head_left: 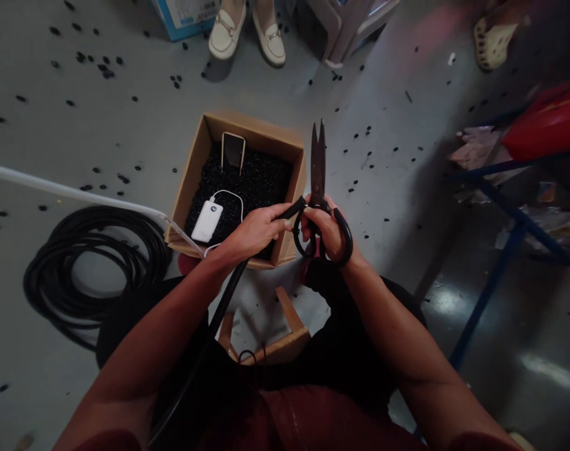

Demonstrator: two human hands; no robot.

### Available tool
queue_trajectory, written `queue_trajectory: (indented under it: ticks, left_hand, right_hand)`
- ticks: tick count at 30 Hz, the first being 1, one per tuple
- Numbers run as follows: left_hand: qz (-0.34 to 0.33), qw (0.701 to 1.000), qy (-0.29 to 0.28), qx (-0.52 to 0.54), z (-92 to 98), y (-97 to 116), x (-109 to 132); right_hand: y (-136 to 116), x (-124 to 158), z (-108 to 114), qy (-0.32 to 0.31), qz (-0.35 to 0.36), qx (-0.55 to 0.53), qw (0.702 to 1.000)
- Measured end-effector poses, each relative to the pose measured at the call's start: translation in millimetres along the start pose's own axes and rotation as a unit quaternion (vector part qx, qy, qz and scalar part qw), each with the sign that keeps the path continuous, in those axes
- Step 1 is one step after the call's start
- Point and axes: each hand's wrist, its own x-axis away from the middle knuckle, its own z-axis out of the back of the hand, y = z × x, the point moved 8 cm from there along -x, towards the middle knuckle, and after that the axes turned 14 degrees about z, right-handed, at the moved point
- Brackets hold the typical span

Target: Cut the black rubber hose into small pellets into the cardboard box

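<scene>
On the gray floor (156, 128) sits a box (194, 156), and by its right edge the left hand (260, 229) pinches a black hose (227, 297), tip pointing right, toward scissors (318, 163) the right hand (331, 230) clasps.

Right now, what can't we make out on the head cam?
All head view:
- Right hand: some fingers hidden by the scissors.
- Black tube: gripped part covered by the left hand; lower run lost against dark clothing.
- Cardboard box: bottom covered by small black pieces.
- White power bank: small print unreadable.
- Red item: cut off by right edge.
</scene>
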Motion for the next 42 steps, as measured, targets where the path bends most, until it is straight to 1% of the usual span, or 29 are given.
queue_trajectory:
  ticks: [2, 4, 6, 7, 9, 12, 16, 21, 24, 32, 37, 42]
  left_hand:
    - [-0.004, 1.000, 0.018, 0.002, 5.9, 4.2, 2.7]
    - [-0.007, 0.999, 0.051, 0.007, 14.5, 6.7, 4.0]
    - [-0.011, 0.996, 0.082, 0.023, 22.6, 8.5, 4.2]
    - [-0.015, 0.995, 0.088, 0.038, 24.9, 9.6, 4.1]
    - [-0.019, 0.993, 0.073, 0.086, 24.6, 11.5, 3.4]
    - [-0.012, 0.986, 0.022, 0.167, 17.7, 13.4, 3.9]
    - [-0.005, 0.970, -0.025, 0.242, 10.4, 15.9, 8.7]
    - [0.007, 0.942, -0.070, 0.328, 4.0, 20.8, 13.7]
    - [0.022, 0.932, -0.068, 0.356, 3.3, 20.9, 13.8]
    - [0.039, 0.927, -0.026, 0.372, 6.7, 14.9, 9.5]
    - [0.055, 0.922, -0.039, 0.382, 5.2, 14.8, 11.3]
    - [0.059, 0.922, -0.043, 0.381, 2.8, 14.6, 13.6]
  right_hand:
    - [-1.9, 0.0, -2.7, 0.000, -0.011, -0.047, 0.999]
    - [-5.2, 0.0, -4.4, 0.003, -0.029, -0.099, 0.995]
    - [-10.3, -0.8, -3.9, 0.009, -0.048, -0.159, 0.986]
    - [-13.4, -1.8, -2.7, 0.012, -0.054, -0.191, 0.980]
    - [-20.0, -5.4, 1.7, 0.012, -0.057, -0.250, 0.966]
    - [-27.1, -13.4, 12.0, 0.008, -0.038, -0.298, 0.954]
    - [-30.4, -22.0, 20.4, 0.010, -0.009, -0.312, 0.950]
    - [-34.5, -23.7, 15.7, 0.018, -0.010, -0.286, 0.958]
    - [-39.5, -23.0, 10.4, 0.018, -0.008, -0.281, 0.960]
    - [-42.9, -19.3, -0.9, 0.012, -0.015, -0.278, 0.960]
    - [-42.3, -20.1, -3.1, 0.026, -0.006, -0.292, 0.956]
    - [-40.2, -24.1, 2.3, 0.049, 0.012, -0.305, 0.951]
